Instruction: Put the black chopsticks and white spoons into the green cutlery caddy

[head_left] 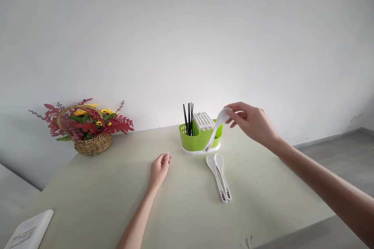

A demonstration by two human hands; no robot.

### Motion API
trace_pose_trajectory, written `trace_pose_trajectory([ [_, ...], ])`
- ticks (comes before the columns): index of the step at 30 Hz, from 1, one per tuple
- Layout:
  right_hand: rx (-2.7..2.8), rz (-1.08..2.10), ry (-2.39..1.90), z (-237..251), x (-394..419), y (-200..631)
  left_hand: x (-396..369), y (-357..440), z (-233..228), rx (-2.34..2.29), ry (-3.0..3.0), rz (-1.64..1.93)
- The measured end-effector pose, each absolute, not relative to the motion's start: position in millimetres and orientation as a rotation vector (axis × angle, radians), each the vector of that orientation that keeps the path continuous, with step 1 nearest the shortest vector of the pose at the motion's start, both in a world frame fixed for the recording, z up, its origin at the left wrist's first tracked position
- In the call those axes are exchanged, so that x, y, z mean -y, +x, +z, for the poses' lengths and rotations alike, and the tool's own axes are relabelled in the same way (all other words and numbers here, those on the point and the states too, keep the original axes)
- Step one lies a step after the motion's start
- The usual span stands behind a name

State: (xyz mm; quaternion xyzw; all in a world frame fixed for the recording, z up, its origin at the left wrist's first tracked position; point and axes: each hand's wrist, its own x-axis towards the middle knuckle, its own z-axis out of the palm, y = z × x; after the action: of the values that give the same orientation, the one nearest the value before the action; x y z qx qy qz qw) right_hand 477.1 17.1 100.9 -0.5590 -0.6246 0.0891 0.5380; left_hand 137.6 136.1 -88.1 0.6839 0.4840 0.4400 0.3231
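My right hand [245, 120] pinches a white spoon [217, 124] by its bowl end, the handle slanting down to the left. That spoon hangs in front of the right part of a green utensil holder [191, 143], which has a white base and a white slotted top piece [203, 120]. Several black chopsticks [189, 122] stand in the holder's left compartment. Two more white spoons [219, 179] lie side by side on the table before the holder, handles toward me. My left hand [160, 165] rests on the table left of them, fingers curled closed, with nothing visible in it.
A wicker basket [93, 144] of red and yellow artificial flowers stands at the table's back left, against the wall. A white object with dark lines [30, 229] lies at the front left corner. The pale green table [181, 210] ends at the right, above a grey floor.
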Motion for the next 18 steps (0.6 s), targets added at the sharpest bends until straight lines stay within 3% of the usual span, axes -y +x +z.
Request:
trace_pose_trajectory([
  [4, 1.654, -0.318, -1.273, 118.0, -43.0, 440.3, -134.8, 137.7, -89.0, -1.29, 1.823, 1.137],
  [8, 1.872, -0.723, -1.252, 96.2, -78.4, 423.8, -132.2, 137.2, -88.3, -1.301, 1.852, 1.107],
  [18, 2.183, -1.002, -1.031, 20.5, -102.8, 417.7, -131.1, 138.0, -88.8, -1.312, 1.862, 1.043],
])
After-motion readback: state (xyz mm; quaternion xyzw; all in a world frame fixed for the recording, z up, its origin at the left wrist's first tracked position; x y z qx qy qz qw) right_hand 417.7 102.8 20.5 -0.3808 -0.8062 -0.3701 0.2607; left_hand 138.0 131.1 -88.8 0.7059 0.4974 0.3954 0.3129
